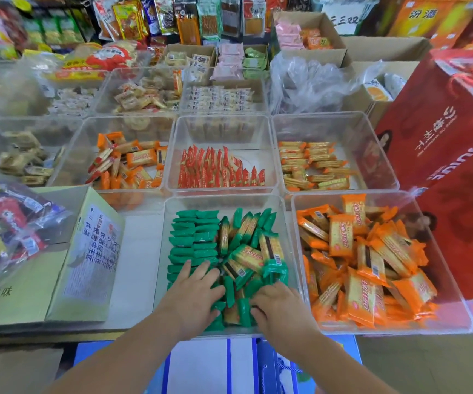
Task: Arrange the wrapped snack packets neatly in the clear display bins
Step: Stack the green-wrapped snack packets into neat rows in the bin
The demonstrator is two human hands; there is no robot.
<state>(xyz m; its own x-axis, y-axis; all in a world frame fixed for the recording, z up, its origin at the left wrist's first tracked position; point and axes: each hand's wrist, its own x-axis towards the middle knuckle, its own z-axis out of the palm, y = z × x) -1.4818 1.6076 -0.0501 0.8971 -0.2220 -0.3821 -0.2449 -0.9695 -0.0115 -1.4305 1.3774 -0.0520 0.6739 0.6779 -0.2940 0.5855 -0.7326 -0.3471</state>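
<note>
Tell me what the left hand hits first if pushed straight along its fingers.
The left hand would first meet the neat rows of green packets past its fingers, though depth is unclear; beyond them, the clear bin's far wall.

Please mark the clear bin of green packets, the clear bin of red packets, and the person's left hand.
green-packet bin (223,203), head view, on its far wall.
red-packet bin (253,157), head view, on its bare floor.
left hand (195,285), head view, on the back of the hand.
</note>
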